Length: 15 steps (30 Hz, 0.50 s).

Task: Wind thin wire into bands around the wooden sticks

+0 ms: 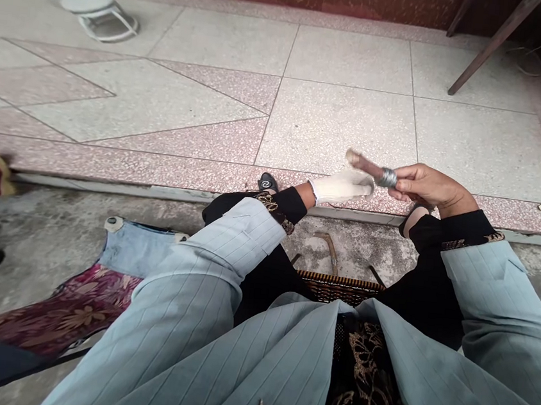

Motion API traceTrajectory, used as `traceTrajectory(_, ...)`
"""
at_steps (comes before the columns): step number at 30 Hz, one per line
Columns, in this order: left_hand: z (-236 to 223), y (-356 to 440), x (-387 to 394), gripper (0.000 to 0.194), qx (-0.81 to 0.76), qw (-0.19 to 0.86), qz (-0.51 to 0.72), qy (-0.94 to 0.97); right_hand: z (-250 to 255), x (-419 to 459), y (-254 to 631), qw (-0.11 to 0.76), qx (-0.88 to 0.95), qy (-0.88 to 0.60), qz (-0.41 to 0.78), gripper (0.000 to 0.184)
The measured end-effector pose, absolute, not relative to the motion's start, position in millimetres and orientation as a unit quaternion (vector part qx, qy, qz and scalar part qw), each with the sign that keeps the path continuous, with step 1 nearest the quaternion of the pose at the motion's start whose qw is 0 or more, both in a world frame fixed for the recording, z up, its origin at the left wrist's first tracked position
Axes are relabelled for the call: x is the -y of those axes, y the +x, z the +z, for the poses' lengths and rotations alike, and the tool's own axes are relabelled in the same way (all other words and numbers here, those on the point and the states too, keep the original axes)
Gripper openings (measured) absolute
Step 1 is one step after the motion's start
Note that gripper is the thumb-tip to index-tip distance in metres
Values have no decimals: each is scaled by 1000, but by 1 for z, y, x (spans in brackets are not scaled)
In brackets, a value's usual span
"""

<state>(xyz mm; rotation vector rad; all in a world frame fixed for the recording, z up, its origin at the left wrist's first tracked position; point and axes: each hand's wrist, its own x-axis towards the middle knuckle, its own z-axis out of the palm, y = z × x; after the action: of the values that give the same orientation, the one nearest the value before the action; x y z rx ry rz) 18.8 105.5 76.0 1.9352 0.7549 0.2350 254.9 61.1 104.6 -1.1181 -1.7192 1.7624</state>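
Note:
My right hand is closed around a short brown stick-like tool with a metal band near my fingers; it points left and slightly up. My left hand, in a white glove, reaches toward the tool's shaft just below it, fingers curled. Whether it touches the tool is unclear. Both hands are held out over the step edge, above my black-trousered knees.
A woven dark basket sits between my knees with a curved metal piece lying in front of it. Patterned and blue cloth lies at left. A white stool stands far left; chair legs at far right.

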Motion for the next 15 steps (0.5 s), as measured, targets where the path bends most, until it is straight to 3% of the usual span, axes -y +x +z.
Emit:
traceTrajectory(3, 72, 24, -97, 15, -272, 525, 62, 804, 107, -56, 246, 311, 555, -476, 607, 31)
traceTrajectory(7, 71, 26, -95, 15, -253, 549, 51, 795, 104, -58, 245, 327, 523, -528, 584, 26)
traceTrajectory(11, 72, 25, -95, 20, -279, 497, 49, 820, 94, -67, 257, 313, 532, -553, 560, 22)
traceTrajectory(15, 70, 21, -91, 17, -300, 466, 51, 831, 83, -76, 263, 219, 581, -621, 479, 18)
